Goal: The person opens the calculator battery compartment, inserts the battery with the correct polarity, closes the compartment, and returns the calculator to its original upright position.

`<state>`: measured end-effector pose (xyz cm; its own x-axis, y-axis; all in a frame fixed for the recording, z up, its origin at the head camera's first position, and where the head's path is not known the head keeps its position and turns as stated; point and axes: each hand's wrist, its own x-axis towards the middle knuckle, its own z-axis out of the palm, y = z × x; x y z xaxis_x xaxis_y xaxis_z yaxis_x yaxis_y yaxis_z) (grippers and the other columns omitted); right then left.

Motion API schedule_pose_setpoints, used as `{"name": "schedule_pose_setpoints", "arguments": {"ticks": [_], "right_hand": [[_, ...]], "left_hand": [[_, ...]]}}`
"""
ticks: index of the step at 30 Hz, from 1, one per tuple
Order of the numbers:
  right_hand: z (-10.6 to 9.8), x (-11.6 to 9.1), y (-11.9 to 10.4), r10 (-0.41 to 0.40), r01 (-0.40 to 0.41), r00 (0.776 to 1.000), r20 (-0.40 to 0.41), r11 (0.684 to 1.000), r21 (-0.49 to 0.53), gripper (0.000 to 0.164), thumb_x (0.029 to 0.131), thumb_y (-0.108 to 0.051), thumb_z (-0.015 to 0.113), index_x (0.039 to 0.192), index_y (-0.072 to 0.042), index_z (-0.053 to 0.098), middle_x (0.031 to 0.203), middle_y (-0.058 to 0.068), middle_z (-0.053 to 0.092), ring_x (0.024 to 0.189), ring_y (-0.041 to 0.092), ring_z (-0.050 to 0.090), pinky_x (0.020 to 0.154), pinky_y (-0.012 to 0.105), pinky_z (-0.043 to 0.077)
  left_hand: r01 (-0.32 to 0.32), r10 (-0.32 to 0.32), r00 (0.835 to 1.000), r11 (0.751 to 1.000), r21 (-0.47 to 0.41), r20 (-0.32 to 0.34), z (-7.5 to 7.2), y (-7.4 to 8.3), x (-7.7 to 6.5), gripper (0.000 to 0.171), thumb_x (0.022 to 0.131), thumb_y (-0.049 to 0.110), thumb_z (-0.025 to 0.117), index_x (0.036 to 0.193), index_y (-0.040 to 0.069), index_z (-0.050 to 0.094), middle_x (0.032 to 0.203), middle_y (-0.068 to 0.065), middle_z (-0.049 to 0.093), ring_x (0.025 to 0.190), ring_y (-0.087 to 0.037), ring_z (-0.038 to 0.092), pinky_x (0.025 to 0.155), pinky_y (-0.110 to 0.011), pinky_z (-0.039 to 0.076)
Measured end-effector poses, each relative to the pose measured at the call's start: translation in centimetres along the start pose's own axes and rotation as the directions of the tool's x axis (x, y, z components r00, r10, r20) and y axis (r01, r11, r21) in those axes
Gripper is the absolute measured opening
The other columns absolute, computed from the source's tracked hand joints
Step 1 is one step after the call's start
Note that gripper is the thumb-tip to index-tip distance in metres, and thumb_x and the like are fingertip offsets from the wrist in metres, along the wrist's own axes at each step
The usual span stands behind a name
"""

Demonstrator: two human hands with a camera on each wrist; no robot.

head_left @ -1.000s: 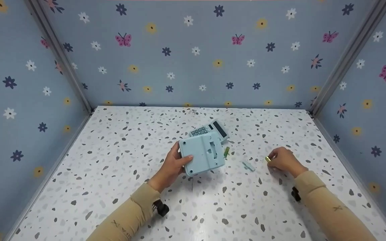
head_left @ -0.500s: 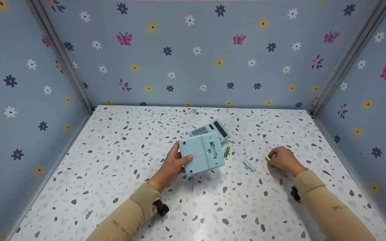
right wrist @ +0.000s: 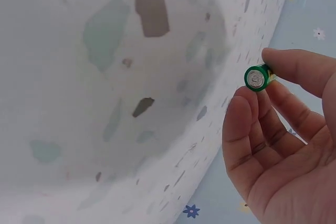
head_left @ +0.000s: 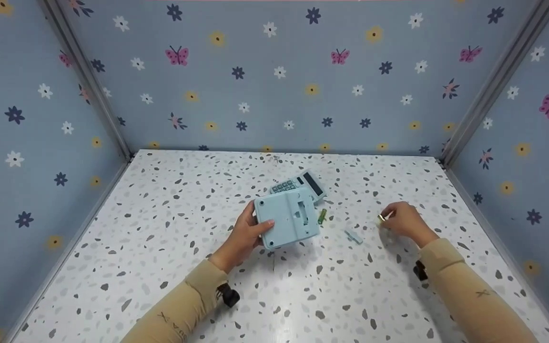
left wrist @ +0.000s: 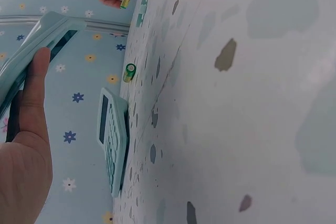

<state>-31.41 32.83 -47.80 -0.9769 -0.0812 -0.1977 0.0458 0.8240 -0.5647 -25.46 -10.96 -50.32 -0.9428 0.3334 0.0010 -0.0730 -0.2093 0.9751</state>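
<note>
My left hand (head_left: 246, 228) grips a light blue calculator (head_left: 281, 221) with its back turned up, the thumb lying across it. Small dark feet and an uncovered battery compartment (head_left: 302, 213) show on that back. In the left wrist view, part of a dark screen shows on its other side. My right hand (head_left: 405, 220) pinches a green and gold battery (right wrist: 256, 78) between thumb and fingertips, one silver end showing in the right wrist view. Between the hands, a second green battery (head_left: 322, 216) and a small light blue battery cover (head_left: 353, 237) lie on the table.
Another light blue calculator (head_left: 313, 185) lies face up just behind the held one, which partly covers it in the head view. The speckled white table (head_left: 198, 176) is bounded by flowered blue panels (head_left: 279, 105) at the back and both sides.
My right hand has risen slightly with the battery, which has tilted between the fingertips. My left hand and its calculator have stayed almost still.
</note>
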Motion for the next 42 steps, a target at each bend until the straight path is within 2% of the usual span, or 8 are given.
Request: {"name": "schedule_pose_setpoints", "arguments": {"ticks": [13, 19, 42], "right_hand": [[-0.6, -0.4, -0.4, -0.096, 0.099, 0.992, -0.076, 0.994, 0.037, 0.029, 0.099, -0.013, 0.075, 0.123, 0.004, 0.073, 0.100, 0.017, 0.073, 0.083, 0.021, 0.065, 0.071, 0.033, 0.052], [-0.6, -0.8, -0.8, -0.128, 0.134, 0.984, -0.121, 0.990, 0.048, 0.029, 0.100, -0.011, 0.074, 0.124, 0.005, 0.073, 0.103, 0.021, 0.073, 0.086, 0.025, 0.066, 0.073, 0.035, 0.053], [-0.5, -1.8, -2.1, -0.166, 0.193, 0.961, -0.220, 0.975, 0.107, 0.027, 0.100, -0.011, 0.074, 0.123, 0.003, 0.073, 0.104, 0.019, 0.072, 0.093, 0.026, 0.066, 0.074, 0.034, 0.053]], "left_hand": [[-0.013, 0.013, 1.000, 1.000, 0.006, 0.000, -0.1, -0.1, 0.1, 0.071, 0.107, 0.012, 0.066, 0.167, 0.015, 0.027, 0.159, -0.025, 0.053, 0.130, -0.033, 0.067, 0.100, -0.054, 0.064], [-0.020, 0.020, 1.000, 1.000, 0.003, 0.002, 0.0, -0.1, 0.1, 0.071, 0.108, 0.011, 0.065, 0.167, 0.015, 0.027, 0.159, -0.026, 0.052, 0.130, -0.034, 0.067, 0.101, -0.055, 0.063], [-0.001, 0.001, 1.000, 1.000, 0.006, -0.010, 0.1, 0.2, 0.1, 0.070, 0.108, 0.012, 0.064, 0.167, 0.016, 0.027, 0.161, -0.024, 0.051, 0.134, -0.034, 0.065, 0.103, -0.053, 0.062]]}}
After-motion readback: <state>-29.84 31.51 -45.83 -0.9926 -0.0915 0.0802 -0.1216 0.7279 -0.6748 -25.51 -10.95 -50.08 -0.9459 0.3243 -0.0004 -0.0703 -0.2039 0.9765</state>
